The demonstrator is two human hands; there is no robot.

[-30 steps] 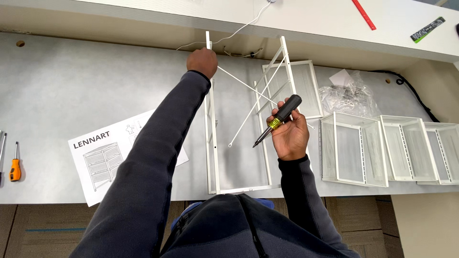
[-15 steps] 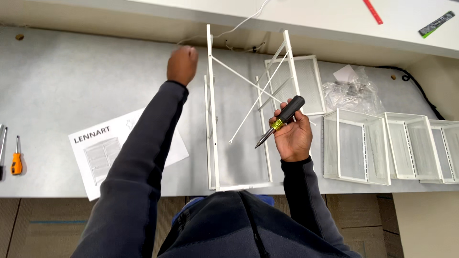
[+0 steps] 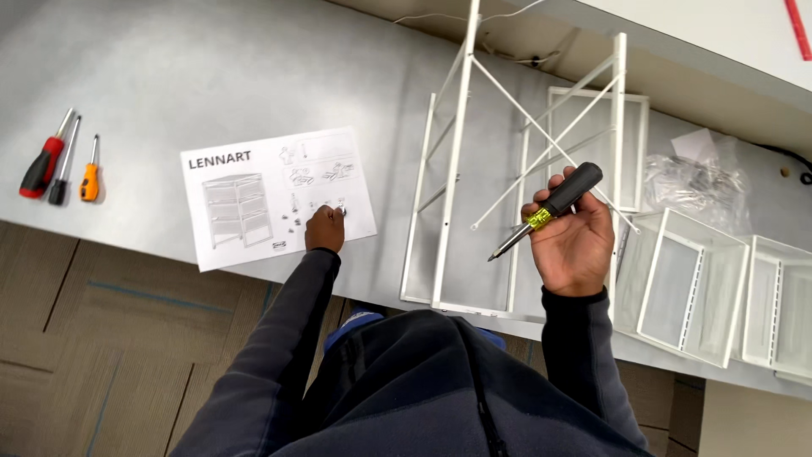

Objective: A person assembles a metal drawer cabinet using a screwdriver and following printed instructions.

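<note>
The left hand (image 3: 325, 230) has been brought down off the top of the white wire frame (image 3: 461, 169) and is now being rested on the instruction sheet (image 3: 275, 196), at about nine o'clock from the frame. Its fingers are being pinched together over a few small screws (image 3: 337, 207) lying on the paper — whether one is actually gripped cannot be told. The frame is therefore no longer being steadied by hand and is being left standing by itself on the grey table (image 3: 169, 93).

The black-handled screwdriver (image 3: 550, 209) is being held in the right hand (image 3: 577, 245), fingers wrapped shut around the handle, tip pointing toward seven o'clock. Three spare screwdrivers (image 3: 61, 165) are lying far out at nine o'clock — white mesh baskets (image 3: 689, 288) at three o'clock.
</note>
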